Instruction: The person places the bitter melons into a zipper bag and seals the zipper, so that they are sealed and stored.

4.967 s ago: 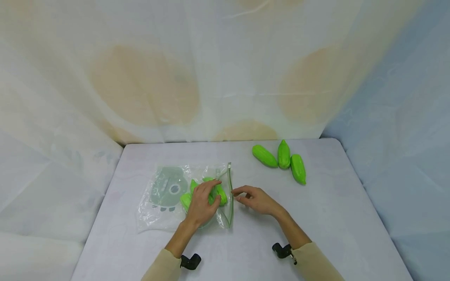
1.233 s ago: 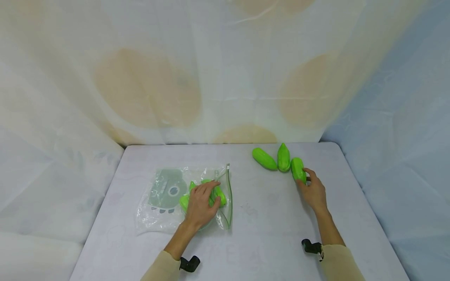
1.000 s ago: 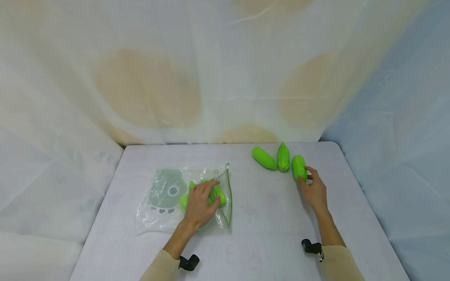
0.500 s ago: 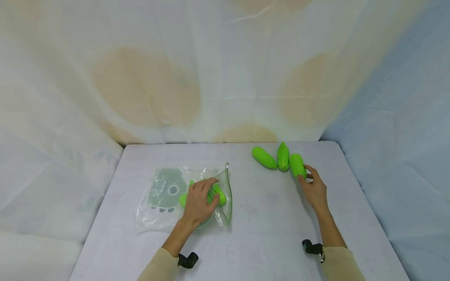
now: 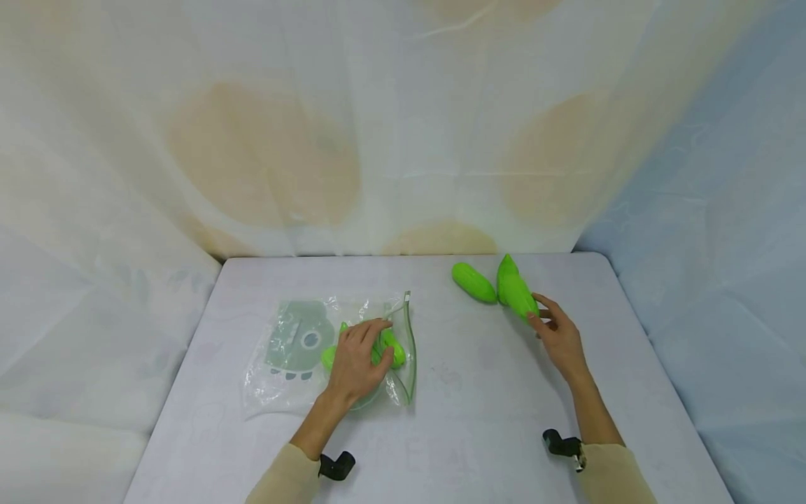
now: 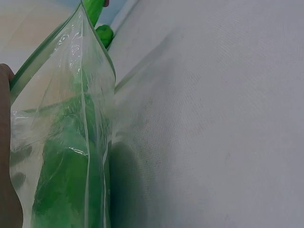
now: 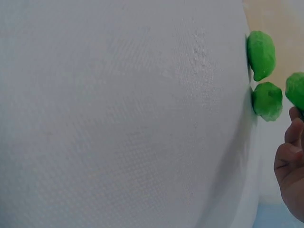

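Where the held green vegetable (image 5: 520, 297) lies: ahead and to the left of the fingers of the right hand (image 5: 559, 339), raised off the surface (image 5: 466, 427), with most of its body out beyond the fingertips.

Right fingers: clamped on its near end, thumb on one side and the other fingers opposite.

Long axis: slanting from those fingers leftward and away from the person (the head view makes it overlap its neighbour, but the right wrist view shows a gap).

Resting pair: the middle vegetable (image 5: 506, 267) just beyond the held one from the right fingers; the left vegetable (image 5: 474, 282) farther to their left, lying aslant.

Clear bag (image 5: 271, 397): well to the left of the right fingers and nearer the person, its green-edged mouth (image 5: 413, 353) facing them.

Axis against mouth: probably the relation that counts most; the vegetable's free end points past the far side of the mouth, so the two look out of line.

Left fingers: apart from the thumb, the left hand (image 5: 357, 357) arched over the bag and resting on it, with bagged vegetables (image 5: 395, 349) under and beside the fingers.

Nearer hand: the right for all three vegetables outside, the left for the mouth, just beyond its fingertips.
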Action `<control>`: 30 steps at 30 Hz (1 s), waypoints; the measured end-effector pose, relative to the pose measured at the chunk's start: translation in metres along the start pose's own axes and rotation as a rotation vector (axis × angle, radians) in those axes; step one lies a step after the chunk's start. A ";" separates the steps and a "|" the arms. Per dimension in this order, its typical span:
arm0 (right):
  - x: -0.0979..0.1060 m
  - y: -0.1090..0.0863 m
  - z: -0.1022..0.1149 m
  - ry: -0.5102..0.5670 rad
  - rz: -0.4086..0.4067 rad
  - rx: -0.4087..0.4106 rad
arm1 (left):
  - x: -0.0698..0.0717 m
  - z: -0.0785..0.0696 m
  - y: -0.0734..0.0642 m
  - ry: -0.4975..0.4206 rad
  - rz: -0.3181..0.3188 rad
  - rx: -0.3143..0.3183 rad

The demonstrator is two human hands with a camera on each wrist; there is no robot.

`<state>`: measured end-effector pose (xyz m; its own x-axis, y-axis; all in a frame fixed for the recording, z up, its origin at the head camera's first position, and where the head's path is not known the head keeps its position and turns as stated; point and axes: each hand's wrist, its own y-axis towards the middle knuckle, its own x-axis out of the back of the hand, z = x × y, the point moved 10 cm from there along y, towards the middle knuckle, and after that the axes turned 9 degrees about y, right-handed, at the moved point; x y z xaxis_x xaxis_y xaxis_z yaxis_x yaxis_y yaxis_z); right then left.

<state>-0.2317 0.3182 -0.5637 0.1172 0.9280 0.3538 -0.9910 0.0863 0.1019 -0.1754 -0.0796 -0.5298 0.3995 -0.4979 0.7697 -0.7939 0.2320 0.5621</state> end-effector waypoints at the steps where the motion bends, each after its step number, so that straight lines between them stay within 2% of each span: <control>1: -0.003 0.000 0.001 0.010 0.023 0.004 | 0.000 0.000 0.000 0.001 0.002 0.002; 6: -0.018 -0.004 0.011 0.042 0.129 0.020 | -0.001 0.001 -0.001 -0.001 0.010 0.010; 12: -0.029 -0.016 0.037 0.045 0.199 0.006 | -0.002 0.001 -0.002 -0.012 0.019 0.011; 16: -0.037 -0.020 0.042 0.050 0.256 -0.013 | -0.001 0.001 -0.002 -0.012 0.029 0.008; 19: -0.045 -0.020 0.035 0.058 0.303 -0.028 | 0.001 -0.001 -0.002 -0.021 0.017 -0.004; 25: -0.061 -0.015 0.005 0.075 0.366 -0.071 | 0.002 0.000 -0.002 -0.051 0.007 -0.019; 30: -0.073 -0.018 0.003 0.113 0.406 -0.060 | 0.002 0.002 -0.002 -0.072 0.038 -0.016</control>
<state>-0.2223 0.2477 -0.5885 -0.2879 0.9245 0.2497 -0.9576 -0.2767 -0.0800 -0.1740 -0.0832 -0.5298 0.3347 -0.5474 0.7670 -0.8001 0.2650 0.5382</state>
